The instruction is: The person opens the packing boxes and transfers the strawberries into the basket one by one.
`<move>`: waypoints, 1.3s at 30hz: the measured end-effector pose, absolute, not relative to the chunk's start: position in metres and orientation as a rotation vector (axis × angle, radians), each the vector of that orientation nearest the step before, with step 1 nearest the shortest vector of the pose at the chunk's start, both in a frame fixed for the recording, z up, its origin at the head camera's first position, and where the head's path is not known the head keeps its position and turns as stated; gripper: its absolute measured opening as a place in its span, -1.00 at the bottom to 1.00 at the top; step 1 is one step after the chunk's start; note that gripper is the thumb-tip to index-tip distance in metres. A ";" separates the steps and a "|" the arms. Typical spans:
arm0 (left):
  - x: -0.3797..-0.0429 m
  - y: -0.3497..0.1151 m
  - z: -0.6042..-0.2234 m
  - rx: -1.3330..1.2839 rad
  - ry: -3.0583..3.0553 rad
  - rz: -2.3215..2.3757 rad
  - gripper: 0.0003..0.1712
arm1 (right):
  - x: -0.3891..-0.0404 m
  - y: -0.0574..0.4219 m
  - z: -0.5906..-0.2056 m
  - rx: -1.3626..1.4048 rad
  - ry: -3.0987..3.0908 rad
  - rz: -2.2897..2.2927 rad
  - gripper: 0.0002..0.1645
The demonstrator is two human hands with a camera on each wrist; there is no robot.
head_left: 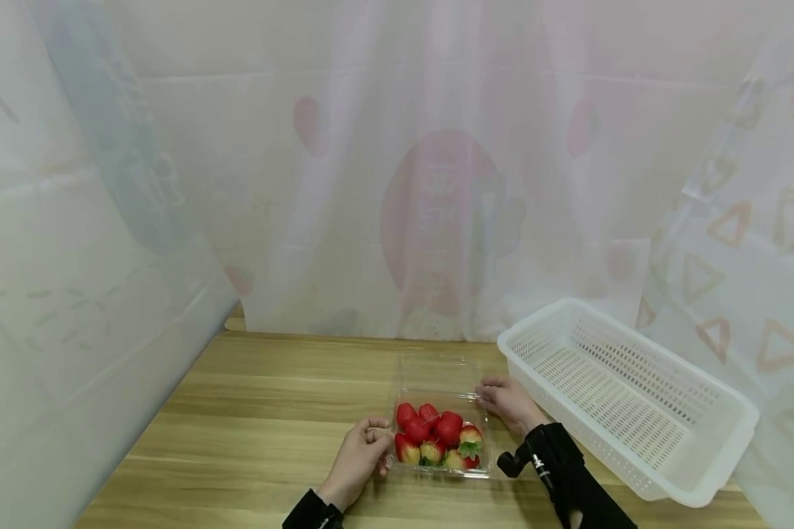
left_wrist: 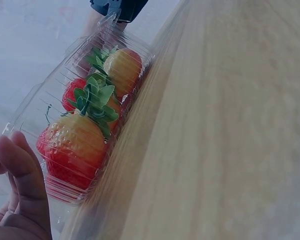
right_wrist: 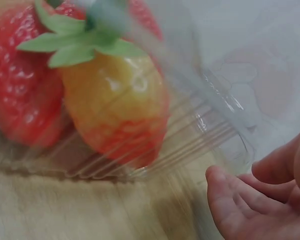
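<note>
A clear plastic clamshell box (head_left: pixel 440 472) stands on the wooden table with its lid (head_left: pixel 437 372) laid back on the far side. Several strawberries (head_left: pixel 430 430) fill it, some red, some yellowish with green leaves; the strawberry (left_wrist: pixel 74 150) nearest the left hand shows through the wall. At the box's left side is my left hand (head_left: pixel 362 452), fingers bent, fingertips right at the wall. My right hand (head_left: pixel 511 402) is by the far right corner, near the lid hinge. In the right wrist view its fingers (right_wrist: pixel 230 197) are loosely bent beside the corner, the thumb apart from them.
A large white perforated basket (head_left: pixel 635 397) stands at the right, close beside the right forearm, with nothing inside. Printed pale curtains (head_left: pixel 344 220) hang behind the table (head_left: pixel 251 411) and at both sides. Black wrist straps (head_left: pixel 556 448) circle both wrists.
</note>
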State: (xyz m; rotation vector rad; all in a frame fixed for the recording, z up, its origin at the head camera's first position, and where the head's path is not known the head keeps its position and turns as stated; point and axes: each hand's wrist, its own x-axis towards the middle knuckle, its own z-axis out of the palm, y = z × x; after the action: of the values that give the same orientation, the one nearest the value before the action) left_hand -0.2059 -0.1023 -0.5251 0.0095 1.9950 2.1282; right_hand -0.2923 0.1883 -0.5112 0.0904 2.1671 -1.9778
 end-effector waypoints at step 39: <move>-0.206 -0.101 -0.527 -0.013 1.983 2.134 -0.53 | -0.243 0.105 -0.438 -1.113 2.868 -0.521 -0.67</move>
State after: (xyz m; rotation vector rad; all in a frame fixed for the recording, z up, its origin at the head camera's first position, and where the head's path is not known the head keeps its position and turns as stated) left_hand -0.2064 -0.1014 -0.5266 -0.0133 1.9834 2.1342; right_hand -0.2432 0.1050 -0.4376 -1.1128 2.8681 -0.5206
